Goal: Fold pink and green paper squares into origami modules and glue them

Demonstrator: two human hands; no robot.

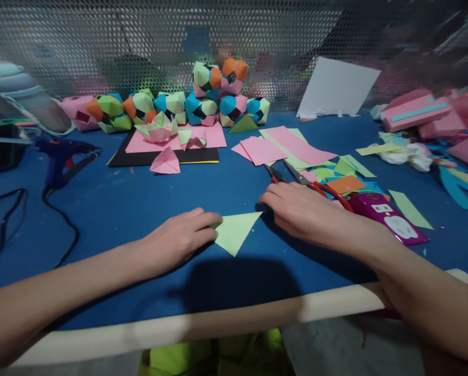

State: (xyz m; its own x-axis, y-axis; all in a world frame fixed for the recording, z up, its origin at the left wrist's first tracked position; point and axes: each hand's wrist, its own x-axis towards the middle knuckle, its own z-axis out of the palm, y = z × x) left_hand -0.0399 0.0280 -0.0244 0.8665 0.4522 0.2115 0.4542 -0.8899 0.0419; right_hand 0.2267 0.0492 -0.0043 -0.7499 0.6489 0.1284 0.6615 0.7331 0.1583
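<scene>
On the blue worktop [140,209], the left hand [179,237] presses flat on a green paper triangle [236,231]; the right hand [296,209] rests just beside it, fingers together, holding nothing, scissors [296,180] just beyond.

No text, label, brand or number can be read. The purple pack [388,218] at near right bears a white patch, but its print is too blurred.

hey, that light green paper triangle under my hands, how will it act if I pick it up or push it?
The green triangle looks like thin folded paper lying flat: probably very light and floppy. On the smooth blue table it would likely slide, which may be why the left hand pins its corner.
</scene>
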